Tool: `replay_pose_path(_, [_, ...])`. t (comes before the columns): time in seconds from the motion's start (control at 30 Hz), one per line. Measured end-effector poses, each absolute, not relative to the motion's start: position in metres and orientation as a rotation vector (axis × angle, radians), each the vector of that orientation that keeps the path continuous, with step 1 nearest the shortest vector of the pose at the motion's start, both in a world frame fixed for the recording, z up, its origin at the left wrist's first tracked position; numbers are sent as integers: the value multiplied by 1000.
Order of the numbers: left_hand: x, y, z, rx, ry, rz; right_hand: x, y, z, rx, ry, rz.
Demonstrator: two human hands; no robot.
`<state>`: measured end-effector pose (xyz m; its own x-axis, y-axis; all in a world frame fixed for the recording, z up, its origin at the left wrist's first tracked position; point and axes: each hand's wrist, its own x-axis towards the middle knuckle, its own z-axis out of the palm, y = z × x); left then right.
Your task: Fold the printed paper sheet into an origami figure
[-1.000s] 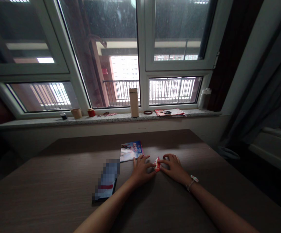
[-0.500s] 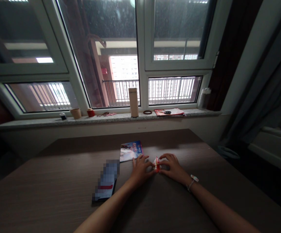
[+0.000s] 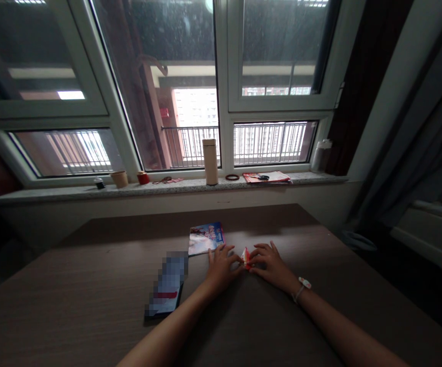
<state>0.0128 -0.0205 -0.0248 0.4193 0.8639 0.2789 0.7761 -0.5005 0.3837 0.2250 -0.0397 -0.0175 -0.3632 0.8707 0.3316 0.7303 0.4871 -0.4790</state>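
Note:
A small folded piece of red and white paper (image 3: 245,258) stands on the brown table between my two hands. My left hand (image 3: 222,265) pinches its left side, with the thumb and index fingertips at the paper. From the right, my right hand (image 3: 269,262) holds the other side with thumb and fingers, and its outer fingers are raised. My fingertips hide part of the folds. A blue and pink printed booklet (image 3: 206,238) lies just beyond my left hand. Left of my left forearm rests a phone (image 3: 169,283), its screen blurred out.
Along the stone windowsill (image 3: 159,189) stand a beige thermos (image 3: 210,162), a paper cup (image 3: 119,179), a red spool (image 3: 143,177) and a clear bottle (image 3: 321,156). Scissors (image 3: 262,177) lie on red paper sheets (image 3: 276,176) there. The table (image 3: 71,285) ends before the sill.
My right fingers have shifted slightly on the paper, and the red paper has changed shape or angle a little. My left hand stays nearly in place.

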Motion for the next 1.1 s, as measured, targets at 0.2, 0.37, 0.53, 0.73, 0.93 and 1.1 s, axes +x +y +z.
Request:
replay_pose_path(0.2, [13,-21,-23,2481,1448,660,222,-42,-16,-1309,-2186,306])
replay_pose_path(0.37, [12,-20,-23,2488,1446,642,223,-42,-14,-1288,-2200,326])
replay_pose_path(0.53, [12,-20,-24,2485,1444,681,223,-43,-12,-1239,-2228,342])
replay_pose_path(0.73, [12,-20,-22,2489,1436,707,224,-42,-14,-1246,-2215,348])
replay_pose_path(0.93, [12,-21,-21,2485,1431,725,223,-43,-14,-1265,-2211,345])
replay_pose_path(1.1, [12,-19,-22,2465,1420,748,221,-44,-14,-1281,-2185,373])
